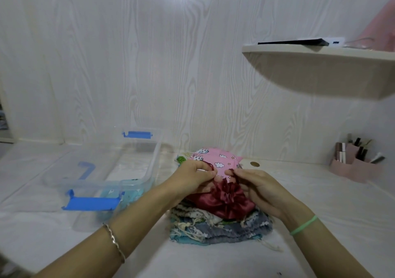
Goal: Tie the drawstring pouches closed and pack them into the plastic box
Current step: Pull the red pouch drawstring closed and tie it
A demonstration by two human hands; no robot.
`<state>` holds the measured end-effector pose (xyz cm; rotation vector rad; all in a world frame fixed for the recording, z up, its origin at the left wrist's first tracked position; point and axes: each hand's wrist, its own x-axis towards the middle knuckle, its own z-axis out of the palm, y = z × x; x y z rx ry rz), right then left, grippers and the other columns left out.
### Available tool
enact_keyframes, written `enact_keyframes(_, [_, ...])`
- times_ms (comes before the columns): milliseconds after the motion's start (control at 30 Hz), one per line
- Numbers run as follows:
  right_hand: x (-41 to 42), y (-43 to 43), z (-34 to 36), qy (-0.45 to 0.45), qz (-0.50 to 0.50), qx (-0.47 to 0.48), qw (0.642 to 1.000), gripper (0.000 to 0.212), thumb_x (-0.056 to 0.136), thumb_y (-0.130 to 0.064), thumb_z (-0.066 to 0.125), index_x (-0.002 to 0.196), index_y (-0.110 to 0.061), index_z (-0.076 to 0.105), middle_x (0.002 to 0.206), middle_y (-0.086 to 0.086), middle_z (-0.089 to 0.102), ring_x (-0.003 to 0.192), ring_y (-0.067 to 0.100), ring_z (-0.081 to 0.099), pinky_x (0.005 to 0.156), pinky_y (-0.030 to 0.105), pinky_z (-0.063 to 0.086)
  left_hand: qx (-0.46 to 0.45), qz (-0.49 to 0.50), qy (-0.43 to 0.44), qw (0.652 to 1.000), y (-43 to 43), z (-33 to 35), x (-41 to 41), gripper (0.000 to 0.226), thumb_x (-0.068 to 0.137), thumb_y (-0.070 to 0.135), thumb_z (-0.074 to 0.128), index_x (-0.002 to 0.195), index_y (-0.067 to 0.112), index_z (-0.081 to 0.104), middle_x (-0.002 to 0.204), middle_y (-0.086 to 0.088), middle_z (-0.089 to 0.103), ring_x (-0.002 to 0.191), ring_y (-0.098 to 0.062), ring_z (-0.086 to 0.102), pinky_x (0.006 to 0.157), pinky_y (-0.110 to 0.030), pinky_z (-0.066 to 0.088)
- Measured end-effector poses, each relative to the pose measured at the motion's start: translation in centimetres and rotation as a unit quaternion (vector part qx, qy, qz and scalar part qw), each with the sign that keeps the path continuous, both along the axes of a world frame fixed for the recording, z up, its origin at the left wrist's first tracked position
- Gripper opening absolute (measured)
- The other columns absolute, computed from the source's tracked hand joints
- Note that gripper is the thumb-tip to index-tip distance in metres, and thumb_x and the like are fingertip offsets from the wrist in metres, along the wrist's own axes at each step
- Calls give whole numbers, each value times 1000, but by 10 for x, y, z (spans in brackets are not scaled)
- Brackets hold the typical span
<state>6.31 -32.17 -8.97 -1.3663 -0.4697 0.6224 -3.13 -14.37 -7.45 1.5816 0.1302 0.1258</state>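
- A dark red satin pouch [222,201] is being held on top of a stack of pouches [224,228] in the middle of the desk [320,213], with its gathered mouth turned up.
- The pouch's dark red cord [210,165] is being pinched by the left hand [192,177], thumb and fingertips curled round a loop of it just above the gathered mouth.
- Another part of the cord is being pinched by the right hand [254,183], its fingers curled in; the two hands are being held close together, almost touching.
- A pink printed pouch [215,158] is being partly hidden behind the red one and both hands.
- The stack is being made up of blue, grey and cream pouches, with loose cords trailing at its near edge.
- A clear plastic box [149,171] with blue latches [92,203] is being carried open by the desk, near the stack on its left; a pale blue pouch [132,192] is lying inside at the near end.
- A chain bracelet [115,241] is being worn on the left wrist, a green band [303,225] on the right.
- A pink organiser [354,166] is being carried at the desk's far right.
- A flat black thing [292,42] is being carried by the wall shelf [320,70].
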Motion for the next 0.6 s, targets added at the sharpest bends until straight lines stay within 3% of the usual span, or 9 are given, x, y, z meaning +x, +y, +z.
enact_keyframes(67, [-4,1,2,-26,18,-20,999,22,91,-5,57,104,-4,75,106,21,69,103,29,63,101,37,46,40,-7,-41,998,-2,-2,0,14,90,7,63,78,12,67,81,-2,74,65,-4,64,68,-19,55])
enact_keyframes(167, [-11,2,7,-126,23,-70,989,18,89,-5,63,102,-5,75,100,22,72,94,26,68,95,35,50,149,3,-123,981,-3,-5,2,10,84,8,71,77,14,72,72,8,71,70,-4,63,72,-21,51])
enact_keyframes(267, [-15,3,13,-223,5,-106,969,9,86,-2,67,94,-6,66,76,10,74,75,17,63,79,31,47,207,-3,-167,964,-4,-6,6,3,80,8,74,79,11,74,77,4,71,75,-6,64,79,-23,51])
enact_keyframes(367, [-16,4,17,-276,30,-146,950,25,84,1,68,89,-10,46,58,-4,67,60,11,50,63,24,36,215,-10,-179,960,-6,-5,9,4,78,9,76,81,8,75,83,0,72,83,-11,66,86,-26,52])
enact_keyframes(433, [-16,5,17,-317,34,-175,932,30,83,0,70,81,-12,43,46,-10,54,47,3,39,51,18,30,204,-32,-156,966,-6,-5,9,6,78,7,76,84,5,75,81,-2,72,78,-10,65,81,-27,52])
enact_keyframes(500, [-17,5,17,-356,34,-193,914,33,82,-5,73,77,-15,42,47,-10,49,48,5,34,49,21,27,201,-53,-132,969,-7,-4,8,6,79,5,75,85,3,75,72,1,70,68,-5,60,69,-19,48])
enact_keyframes(600, [-18,2,14,-383,30,-201,901,33,78,-10,76,75,-19,43,59,-2,62,55,8,49,56,25,41,186,-49,-98,976,-6,-3,7,3,80,4,74,80,7,75,62,5,65,57,-1,56,60,-13,44])
